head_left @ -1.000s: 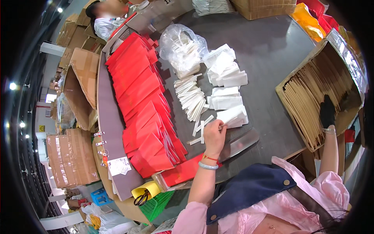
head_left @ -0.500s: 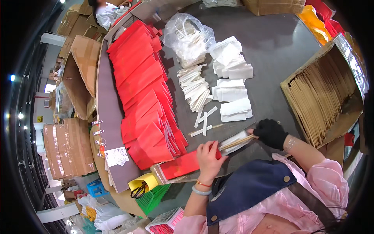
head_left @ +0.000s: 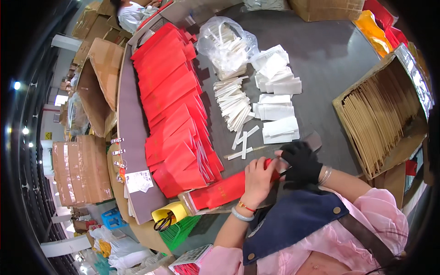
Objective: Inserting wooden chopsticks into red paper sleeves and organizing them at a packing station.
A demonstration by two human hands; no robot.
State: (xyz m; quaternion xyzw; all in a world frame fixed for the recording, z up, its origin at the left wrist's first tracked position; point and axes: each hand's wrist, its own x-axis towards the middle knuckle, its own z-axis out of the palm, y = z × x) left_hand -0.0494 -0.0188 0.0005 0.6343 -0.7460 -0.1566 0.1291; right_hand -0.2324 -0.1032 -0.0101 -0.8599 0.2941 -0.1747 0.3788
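Note:
A long red paper sleeve (head_left: 220,190) lies at the table's near edge. My left hand (head_left: 258,181) is closed over its right part, fingers pressed on the paper. Beside it my right hand (head_left: 301,160), in a black fingerless glove, has its fingertips bent together at the sleeve's right end, close to the left fingers. What the right fingertips pinch is hidden, and no sticks show outside the sleeve. Beyond the hands lie white folded papers (head_left: 280,130) and narrow white strips (head_left: 244,144). A long fanned row of red sleeves (head_left: 167,91) lies to the left.
A carton of thin tan sticks (head_left: 380,123) stands at right. A clear plastic bag (head_left: 227,43) holds white strips at the back. Scissors (head_left: 163,222) sit in a yellow holder (head_left: 176,211) at the near left edge. Another person (head_left: 133,16) is at far left.
My right hand has moved left to the sleeve's end beside my left hand. The tan sticks and white paper that stuck out of the sleeve no longer show.

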